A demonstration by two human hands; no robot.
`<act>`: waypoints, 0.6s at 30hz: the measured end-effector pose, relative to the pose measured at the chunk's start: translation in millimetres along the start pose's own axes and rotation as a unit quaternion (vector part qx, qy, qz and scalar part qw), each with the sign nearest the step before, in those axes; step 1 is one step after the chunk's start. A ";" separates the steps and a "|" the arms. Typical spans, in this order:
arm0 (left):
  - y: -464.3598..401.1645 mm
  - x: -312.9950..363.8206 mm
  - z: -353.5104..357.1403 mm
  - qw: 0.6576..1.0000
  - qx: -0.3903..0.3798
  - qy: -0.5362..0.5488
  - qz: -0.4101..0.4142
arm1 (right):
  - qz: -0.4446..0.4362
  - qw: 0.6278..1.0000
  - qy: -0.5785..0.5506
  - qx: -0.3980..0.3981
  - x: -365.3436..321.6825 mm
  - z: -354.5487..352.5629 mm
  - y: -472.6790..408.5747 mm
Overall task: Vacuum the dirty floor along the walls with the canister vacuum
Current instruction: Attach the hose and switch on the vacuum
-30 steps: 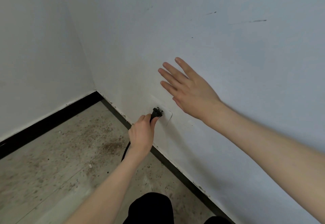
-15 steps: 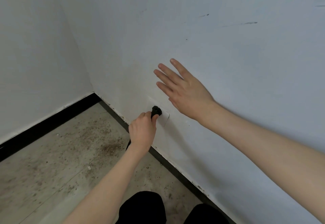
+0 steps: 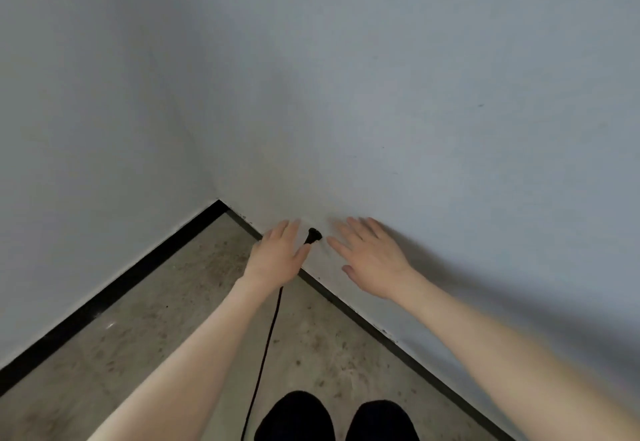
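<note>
Pale walls point(image 3: 415, 94) fill the upper frame and meet in a corner at centre left. Below, the speckled, dirty floor point(image 3: 156, 329) runs along a black baseboard point(image 3: 104, 296). Both hands are open with fingers spread, left hand point(image 3: 278, 257) and right hand point(image 3: 372, 258) flanking the black plug point(image 3: 312, 235) at the wall. Its cord point(image 3: 266, 347) trails down toward two black shoes point(image 3: 336, 418).

The walls point(image 3: 381, 76) are a plain pale grey-blue, edged at their foot by a glossy black skirting strip point(image 3: 114, 288). The floor point(image 3: 166, 343) is beige-grey, mottled with brown specks of dirt. The plug point(image 3: 312, 234) and its cord point(image 3: 268, 340) are black, and so are both shoes point(image 3: 294, 418) at 6 o'clock.
</note>
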State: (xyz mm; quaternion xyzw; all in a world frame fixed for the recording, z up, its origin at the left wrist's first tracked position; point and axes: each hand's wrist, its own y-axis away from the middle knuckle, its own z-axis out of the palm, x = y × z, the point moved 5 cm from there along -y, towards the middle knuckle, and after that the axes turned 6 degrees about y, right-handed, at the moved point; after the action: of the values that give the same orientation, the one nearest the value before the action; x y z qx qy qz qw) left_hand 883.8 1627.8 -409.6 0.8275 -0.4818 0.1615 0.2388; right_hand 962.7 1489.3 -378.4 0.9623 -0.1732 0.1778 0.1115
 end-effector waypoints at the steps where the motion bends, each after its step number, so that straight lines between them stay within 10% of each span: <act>1: 17.9 7.9 -23.0 1.000 0.015 -0.006 0.007 | 0.016 0.999 -0.039 -0.016 4.3 -17.1 11.7; 9: 163.2 63.8 -216.2 0.994 0.083 0.059 -0.043 | 0.049 0.966 -0.243 -0.076 21.6 -218.7 62.5; 18: 316.5 55.5 -331.3 0.943 0.236 0.110 -0.210 | -0.130 0.949 -0.285 0.020 -39.0 -384.1 61.6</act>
State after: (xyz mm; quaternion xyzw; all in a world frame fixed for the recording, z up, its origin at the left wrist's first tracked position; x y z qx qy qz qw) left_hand 621.5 1636.9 -30.0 0.9197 -0.2159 0.3063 0.1170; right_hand 789.0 1550.5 -33.6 0.9890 -0.0676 -0.1170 0.0605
